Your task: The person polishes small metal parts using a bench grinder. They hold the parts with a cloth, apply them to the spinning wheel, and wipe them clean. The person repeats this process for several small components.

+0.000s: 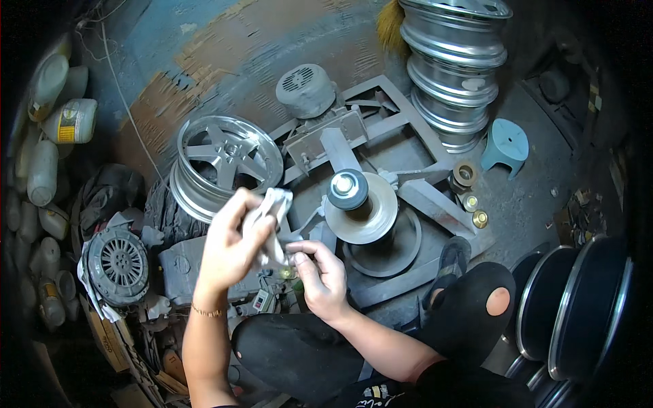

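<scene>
My left hand [227, 250] grips a bunched white cloth [277, 204], blurred enough that I cannot tell whether it is a rag or a glove. At the cloth's lower end, the thumb and fingertips of my right hand [324, 280] pinch its edge. Just beyond my hands stands a spindle with a pale disc flange [380, 214] and a shiny nut on a dark collar [347, 188]. A five-spoke alloy wheel rim [229, 158] rests tilted on another rim, up and left of my left hand.
An electric motor [306, 92] sits on a steel frame [433, 148]. Stacked rims [451, 76] and a light-blue stool [506, 145] are at right; brass-coloured nuts [479, 219] lie by the frame. More rims [576, 306] flank my knee. Plastic jugs [71, 120] and a ribbed round part [117, 265] are left.
</scene>
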A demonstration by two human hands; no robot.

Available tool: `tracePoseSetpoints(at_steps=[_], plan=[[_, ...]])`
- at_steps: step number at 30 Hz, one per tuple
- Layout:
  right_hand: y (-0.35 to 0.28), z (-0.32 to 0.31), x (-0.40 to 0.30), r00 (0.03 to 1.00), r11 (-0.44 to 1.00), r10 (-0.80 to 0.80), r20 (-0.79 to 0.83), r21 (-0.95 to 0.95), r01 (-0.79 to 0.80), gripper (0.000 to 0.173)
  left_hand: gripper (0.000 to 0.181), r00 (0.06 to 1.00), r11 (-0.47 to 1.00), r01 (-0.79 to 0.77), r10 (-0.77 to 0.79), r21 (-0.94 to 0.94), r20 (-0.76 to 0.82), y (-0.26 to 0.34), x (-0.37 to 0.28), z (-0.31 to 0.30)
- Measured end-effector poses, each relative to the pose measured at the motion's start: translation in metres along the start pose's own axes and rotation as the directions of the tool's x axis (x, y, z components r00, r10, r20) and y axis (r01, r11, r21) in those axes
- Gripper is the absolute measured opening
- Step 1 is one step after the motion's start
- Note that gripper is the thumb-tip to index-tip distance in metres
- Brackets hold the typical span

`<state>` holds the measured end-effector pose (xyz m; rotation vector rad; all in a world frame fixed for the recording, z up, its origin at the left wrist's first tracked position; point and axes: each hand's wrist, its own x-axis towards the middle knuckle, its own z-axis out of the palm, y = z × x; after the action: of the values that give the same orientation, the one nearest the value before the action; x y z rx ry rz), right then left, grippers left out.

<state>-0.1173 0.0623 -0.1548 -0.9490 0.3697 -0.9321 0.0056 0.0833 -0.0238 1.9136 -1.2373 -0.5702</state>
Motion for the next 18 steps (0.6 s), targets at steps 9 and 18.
tracePoseSetpoints(at_steps=[9,18], plan=[[0.005,0.013,-0.003,0.989,0.993,-0.104,-0.104,-0.067,0.097,0.016,0.021,0.971,0.959,0.093,-0.148,-0.269,-0.190,-0.034,-0.042,0.018],[0.004,0.006,0.016,0.997,0.971,-0.077,0.026,-0.225,0.081,0.017,0.025,0.979,0.898,0.160,-0.198,-0.411,-0.051,-0.044,-0.043,0.009]])
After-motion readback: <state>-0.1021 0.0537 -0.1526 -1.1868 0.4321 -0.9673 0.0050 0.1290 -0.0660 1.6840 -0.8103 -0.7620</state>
